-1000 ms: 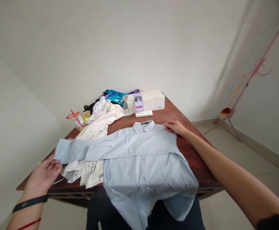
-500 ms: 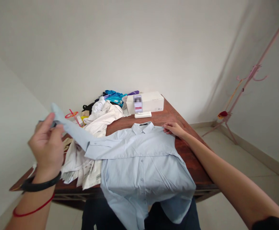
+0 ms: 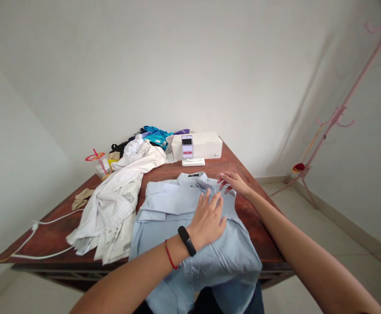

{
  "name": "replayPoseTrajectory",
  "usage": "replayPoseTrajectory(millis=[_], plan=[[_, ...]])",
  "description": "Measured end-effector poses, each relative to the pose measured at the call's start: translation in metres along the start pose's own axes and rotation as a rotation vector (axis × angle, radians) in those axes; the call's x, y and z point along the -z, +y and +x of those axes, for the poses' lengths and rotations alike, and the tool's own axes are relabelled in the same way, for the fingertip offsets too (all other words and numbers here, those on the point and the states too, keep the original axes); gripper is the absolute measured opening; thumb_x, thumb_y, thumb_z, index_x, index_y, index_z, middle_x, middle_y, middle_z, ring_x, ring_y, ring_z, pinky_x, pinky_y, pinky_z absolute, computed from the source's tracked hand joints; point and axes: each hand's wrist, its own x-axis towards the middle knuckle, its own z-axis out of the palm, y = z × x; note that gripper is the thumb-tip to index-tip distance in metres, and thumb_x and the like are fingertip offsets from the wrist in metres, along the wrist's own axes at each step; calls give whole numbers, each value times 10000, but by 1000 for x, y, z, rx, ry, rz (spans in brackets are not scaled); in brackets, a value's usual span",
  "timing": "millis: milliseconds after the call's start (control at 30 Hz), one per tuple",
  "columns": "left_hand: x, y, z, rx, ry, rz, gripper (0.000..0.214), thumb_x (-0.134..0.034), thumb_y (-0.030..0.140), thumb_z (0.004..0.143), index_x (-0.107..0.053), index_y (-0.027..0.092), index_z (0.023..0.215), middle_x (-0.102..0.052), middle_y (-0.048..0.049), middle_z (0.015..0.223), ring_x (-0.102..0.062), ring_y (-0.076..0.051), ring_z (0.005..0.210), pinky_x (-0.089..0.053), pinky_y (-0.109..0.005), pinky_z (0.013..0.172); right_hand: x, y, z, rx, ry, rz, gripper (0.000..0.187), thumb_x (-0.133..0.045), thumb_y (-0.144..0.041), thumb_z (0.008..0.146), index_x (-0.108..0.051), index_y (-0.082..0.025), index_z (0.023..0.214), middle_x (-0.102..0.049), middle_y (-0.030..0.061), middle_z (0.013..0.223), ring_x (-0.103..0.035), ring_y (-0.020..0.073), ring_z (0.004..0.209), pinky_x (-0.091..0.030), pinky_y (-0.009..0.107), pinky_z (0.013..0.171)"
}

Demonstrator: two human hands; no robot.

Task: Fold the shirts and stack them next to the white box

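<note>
A light blue button shirt point(image 3: 177, 226) lies face up on the brown wooden table point(image 3: 259, 226), its hem hanging over the near edge. Its left sleeve is folded across the chest. My left hand point(image 3: 208, 218) lies flat and open on the folded sleeve near the shirt's middle; a black band and a red string circle that wrist. My right hand point(image 3: 231, 183) rests with fingers spread on the shirt's right shoulder, beside the collar.
A crumpled white shirt point(image 3: 115, 209) lies left of the blue one. Behind it are a heap of coloured clothes point(image 3: 154, 135), a white box point(image 3: 200, 146) with a phone point(image 3: 187, 147) leaning on it, a drink cup point(image 3: 100, 163) and a white cable point(image 3: 43, 237). A pink coat stand point(image 3: 334, 117) is at right.
My left hand carried the left sleeve up from the table's left side and across the chest, then let go and now presses flat on it. My right hand stayed at the shoulder.
</note>
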Motion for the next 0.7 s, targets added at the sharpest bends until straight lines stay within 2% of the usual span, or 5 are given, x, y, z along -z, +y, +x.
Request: replayPoseTrajectory(millis=[100,267,467,567,700], plan=[[-24,0,-9,-44,-118,-41,498,-470,397,985,-523,121,1396,-505,-181,1445,-537,-323,1238,-426,-504,1056,-4,-8,-5,-76,-92,-17,444,-539,-568,943,-612,-177,1140,-698,65,848,-660,139,580,-477,186,401],[-16,-6,-12,-161,-69,-48,426,-494,405,987,-580,190,1345,-499,-135,1475,-558,-293,1218,-360,-508,1110,-12,-18,-12,-68,-185,-95,497,-554,-616,913,-579,-199,1183,-661,8,763,-611,120,507,-448,186,373],[-3,-12,12,-345,-103,60,269,-469,347,996,-686,199,1056,-694,-59,938,-652,-233,900,-268,-500,1171,-17,-24,-17,-50,-178,-83,521,-520,-645,911,-578,-204,1182,-635,-21,684,-568,111,488,-444,190,414],[-4,-11,23,-398,-100,120,284,-455,356,998,-680,181,1000,-678,-84,978,-657,-228,856,-339,-466,1123,-16,-21,-16,-52,-187,-91,545,-478,-655,926,-571,-198,1209,-608,-40,602,-538,113,452,-434,197,423],[-5,-1,22,-263,-80,128,273,-490,360,978,-671,160,1015,-654,-142,1098,-650,-262,923,-457,-468,958,-16,-16,-13,-49,-227,-131,583,-524,-638,909,-571,-180,1266,-522,-81,488,-479,109,400,-398,196,406]])
